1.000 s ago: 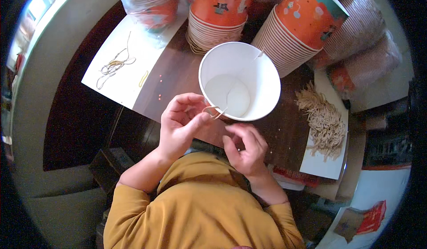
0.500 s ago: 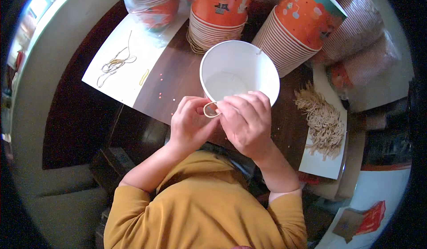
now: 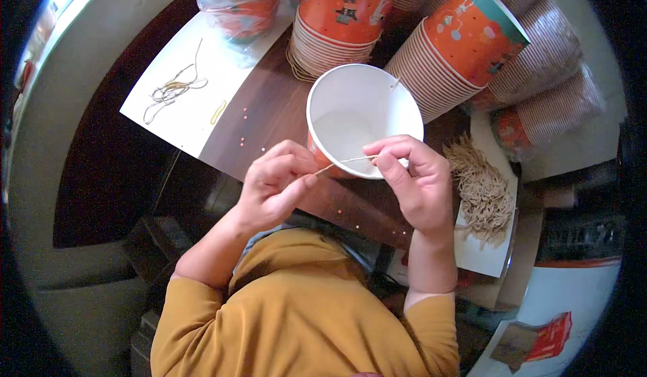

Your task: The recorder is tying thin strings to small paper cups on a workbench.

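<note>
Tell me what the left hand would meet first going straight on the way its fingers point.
Beyond the string it pinches, the left hand would probably meet the open cup at its near side; depth is unclear, so it might pass above.

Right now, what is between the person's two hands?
A thin pale cord, stretched from the left hand to the right hand; in the head view it overlaps the near rim of the white-lined cup.

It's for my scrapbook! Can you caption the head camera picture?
The left hand and right hand hold a thin string straight between them at the near rim of a white-lined paper bucket.
</note>
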`<state>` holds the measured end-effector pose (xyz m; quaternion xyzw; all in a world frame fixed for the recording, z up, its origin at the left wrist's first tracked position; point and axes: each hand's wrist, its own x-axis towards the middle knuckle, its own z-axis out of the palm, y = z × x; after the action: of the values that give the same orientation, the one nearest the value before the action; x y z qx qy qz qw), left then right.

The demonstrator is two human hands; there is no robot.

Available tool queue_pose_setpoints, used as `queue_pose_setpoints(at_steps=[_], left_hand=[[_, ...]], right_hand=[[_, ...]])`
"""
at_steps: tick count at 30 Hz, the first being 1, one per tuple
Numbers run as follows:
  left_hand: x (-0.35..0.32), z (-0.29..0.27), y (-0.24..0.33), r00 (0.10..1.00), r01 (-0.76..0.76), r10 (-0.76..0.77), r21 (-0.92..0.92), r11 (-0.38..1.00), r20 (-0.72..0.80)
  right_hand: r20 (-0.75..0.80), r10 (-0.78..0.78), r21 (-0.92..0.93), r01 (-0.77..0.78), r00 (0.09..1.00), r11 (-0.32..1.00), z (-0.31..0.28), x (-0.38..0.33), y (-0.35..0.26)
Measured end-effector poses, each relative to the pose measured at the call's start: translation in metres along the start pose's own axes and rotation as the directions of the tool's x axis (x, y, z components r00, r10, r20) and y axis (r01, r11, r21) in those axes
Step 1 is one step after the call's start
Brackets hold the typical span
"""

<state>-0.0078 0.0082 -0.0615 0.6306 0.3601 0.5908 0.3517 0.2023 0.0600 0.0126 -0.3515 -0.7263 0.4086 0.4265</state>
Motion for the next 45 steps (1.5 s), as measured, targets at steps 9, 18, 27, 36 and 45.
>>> queue_pose_setpoints(at_steps=[9,18,27,36,45], left_hand=[[0.009,0.006,0.016,0.989,0.149,-0.115,-0.546,0.825,0.096],[0.002,0.015,0.022,0.974,0.208,-0.223,-0.492,0.846,0.028],[0.005,0.01,0.04,0.998,0.025,-0.027,0.032,0.999,0.059],[-0.008,0.002,0.026,0.956,0.294,-0.268,-0.453,0.842,0.121],[0.012,0.007,0.012,0.958,0.285,-0.221,-0.511,0.811,0.184]], right_hand=[[0.406,0.118,-0.344,0.032,0.906,0.939,-0.021,0.023,-0.039],[0.727,-0.069,-0.361,0.466,0.683,0.808,-0.019,0.041,-0.058],[0.693,-0.225,-0.258,0.528,0.685,0.809,0.015,0.066,-0.061],[0.307,-0.3,-0.468,0.418,0.903,0.779,-0.01,0.022,-0.04],[0.433,-0.077,-0.206,0.181,0.898,0.962,-0.004,0.01,0.005]])
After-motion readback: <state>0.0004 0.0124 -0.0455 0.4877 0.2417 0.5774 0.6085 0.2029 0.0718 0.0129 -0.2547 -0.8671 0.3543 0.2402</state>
